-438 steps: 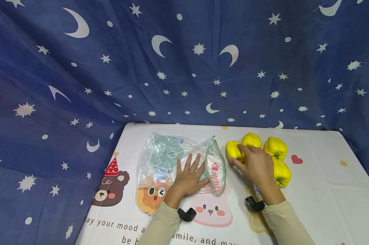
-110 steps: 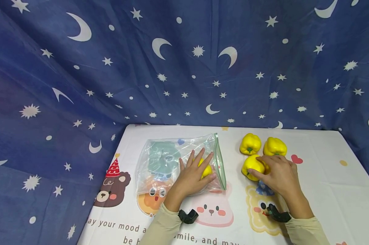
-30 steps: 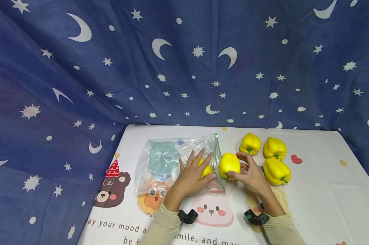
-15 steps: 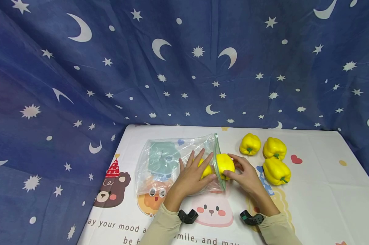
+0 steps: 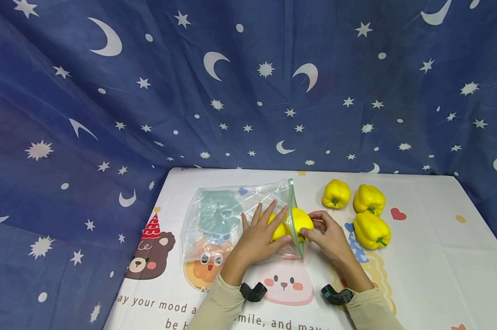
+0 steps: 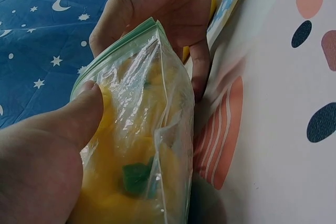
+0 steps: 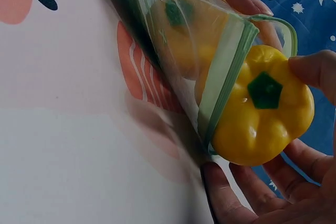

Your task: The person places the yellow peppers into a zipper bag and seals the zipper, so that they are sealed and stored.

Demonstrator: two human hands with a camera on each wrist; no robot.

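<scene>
A clear zip bag (image 5: 199,217) with a green-edged mouth lies on the table, its mouth toward the right. My left hand (image 5: 256,240) rests on it with fingers spread, over a yellow bell pepper (image 5: 279,232) inside, partly hidden by the fingers. At the mouth, my right hand (image 5: 330,240) grips a second yellow bell pepper (image 5: 303,219) between thumb and fingers. That held pepper (image 7: 268,135) sits partly within the green edge in the right wrist view, its green stem facing the camera. The left thumb (image 6: 79,108) lies along the bag in the left wrist view.
Three more yellow bell peppers stand right of the hands: one at the back (image 5: 336,194), one beside it (image 5: 369,199), and one nearer (image 5: 372,230). A printed white cloth (image 5: 438,256) covers the table. Behind it hangs a blue star-and-moon curtain (image 5: 248,82).
One bell pepper has gone into the bag since the earliest frame. My right hand has brought another leftward from the group into the bag's mouth. Lately the left hand has stayed in place.
</scene>
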